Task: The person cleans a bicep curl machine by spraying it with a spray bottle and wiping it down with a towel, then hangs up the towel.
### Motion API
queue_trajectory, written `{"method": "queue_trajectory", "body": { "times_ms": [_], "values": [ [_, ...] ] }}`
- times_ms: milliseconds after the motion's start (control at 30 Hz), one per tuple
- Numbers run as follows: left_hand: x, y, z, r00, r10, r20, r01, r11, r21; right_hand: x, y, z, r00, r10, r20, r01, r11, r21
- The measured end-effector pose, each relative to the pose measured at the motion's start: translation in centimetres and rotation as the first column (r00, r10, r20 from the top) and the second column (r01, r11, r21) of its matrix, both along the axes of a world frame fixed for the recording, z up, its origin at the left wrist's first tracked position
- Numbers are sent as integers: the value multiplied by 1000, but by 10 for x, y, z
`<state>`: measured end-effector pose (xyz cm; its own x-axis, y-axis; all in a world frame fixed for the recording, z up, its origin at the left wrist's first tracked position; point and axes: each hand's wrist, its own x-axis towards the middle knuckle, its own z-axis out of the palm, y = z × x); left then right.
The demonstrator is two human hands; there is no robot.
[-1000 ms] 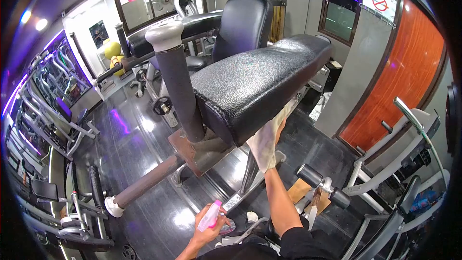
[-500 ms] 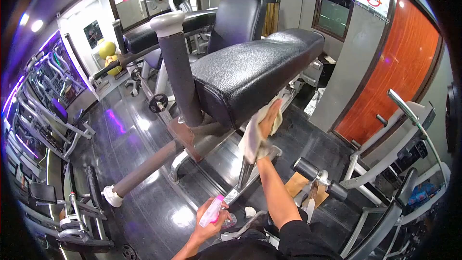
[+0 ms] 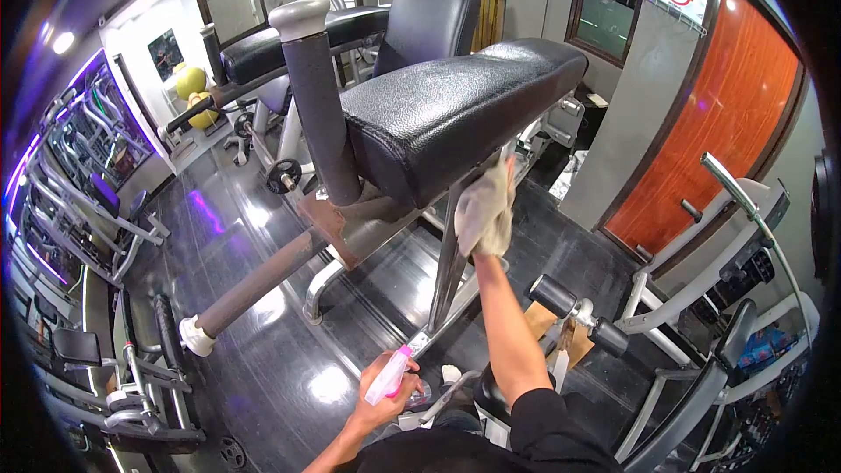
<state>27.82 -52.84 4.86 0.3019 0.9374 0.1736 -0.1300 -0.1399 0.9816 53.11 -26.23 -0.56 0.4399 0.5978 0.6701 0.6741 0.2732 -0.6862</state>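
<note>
The right hand [image 3: 487,229] holds a pale cloth [image 3: 480,203] that drapes over its fingers, pressed to the underside edge of the black padded bench [image 3: 447,109]. The left hand [image 3: 378,401] hangs low, fingers closed round a pink-topped spray bottle [image 3: 388,376]. The wiping looks partway through. Whether the pad top above the fingers is done, I cannot tell.

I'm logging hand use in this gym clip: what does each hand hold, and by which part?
Left hand grips a spray bottle around its body; right hand holds a pale cloth, draped over the hand, against the bench pad.
</note>
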Motion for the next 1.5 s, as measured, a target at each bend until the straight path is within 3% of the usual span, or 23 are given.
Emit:
{"method": "queue_trajectory", "body": {
  "times_ms": [267, 300, 333, 367, 400, 533, 567, 633, 667, 700, 733, 767, 800, 867, 967, 1133, 1200, 1267, 1300, 1333, 1367, 1467, 1500],
  "values": [
    [2, 2, -9, 999, 7, -44, -7, 1000, -4, -29, -33, 2, 998, 38, -58, -31, 993, 111],
    [3, 2, -10, 999, -3, -40, 2, 999, -36, -36, -50, -21, 895, 215, -390, -179, 976, 127],
    [4, 2, -11, 999, -10, -40, 8, 999, -35, -34, -53, -80, 937, 172, -305, -162, 985, 59],
    [5, 1, -13, 999, -1, -32, 0, 1000, -25, -41, -52, -140, 638, 294, -712, -273, 951, 148],
    [6, 0, -15, 1000, 10, -26, -11, 1000, -20, -48, -57, -163, 638, 292, -713, -271, 951, 147],
    [5, -2, -17, 996, 25, -89, -25, 1000, -7, -68, -69, -205, 315, -301, -900, -280, 877, -391],
    [4, -3, -17, 997, 37, -67, -39, 999, -33, -74, -63, -157, -53, -215, -975, -259, 946, -194],
    [0, -5, -17, 997, 59, -48, -62, 996, -57, -59, -49, -87, 106, -102, -989, -308, 942, -131],
    [-2, -5, -17, 997, 61, -50, -63, 997, -52, -56, -25, -80, 104, 134, -985, -147, 982, 118],
    [-3, -5, -17, 997, 61, -50, -63, 997, -47, -24, -12, -52, -112, -88, -990, -432, 901, -32],
    [-3, -4, -17, 997, 66, -48, -68, 997, -47, -26, -17, -28, 184, 263, -947, -400, 900, 172],
    [-3, -4, -16, 997, 76, -20, -77, 995, -67, -39, -20, 8, 906, 167, -389, -85, 972, 220],
    [-3, -4, -16, 996, 84, 6, -83, 993, -85, -34, -10, 32, 677, 400, -618, -213, 910, 356],
    [-4, -1, -16, 997, 69, -20, -69, 997, -36, -43, -30, 114, 833, 306, -461, -153, 928, 340],
    [-5, 2, -14, 997, 66, -40, -66, 998, -17, -36, 13, 79, 843, 314, -437, -85, 879, 468],
    [-5, 5, -17, 997, 79, -17, -80, 994, -78, -44, -15, 15, 878, 257, -404, -90, 917, 388],
    [-3, 5, -15, 996, 92, 21, -90, 992, -86, -33, -17, -15, 358, 452, -817, -225, 891, 394],
    [-4, 6, -18, 997, 79, 6, -79, 993, -93, -12, -18, -14, 40, 592, -805, -388, 752, 533],
    [-3, 8, -20, 998, 68, -10, -69, 992, -101, 3, -19, -3, 133, 647, -751, -503, 697, 511],
    [-1, 7, -23, 998, 69, -9, -69, 992, -107, 26, -10, 8, 101, 635, -766, -655, 622, 429],
    [0, 7, -26, 998, 60, -16, -61, 992, -107, 42, 8, -1, 239, 688, -686, -641, 642, 421],
    [1, 11, -26, 998, 68, -10, -68, 993, -94, 59, 32, 79, 111, 672, -733, -623, 621, 475],
    [2, 10, -25, 997, 82, 8, -81, 992, -94, 78, 49, 83, 126, 479, -868, -497, 788, 363]
  ]
}}
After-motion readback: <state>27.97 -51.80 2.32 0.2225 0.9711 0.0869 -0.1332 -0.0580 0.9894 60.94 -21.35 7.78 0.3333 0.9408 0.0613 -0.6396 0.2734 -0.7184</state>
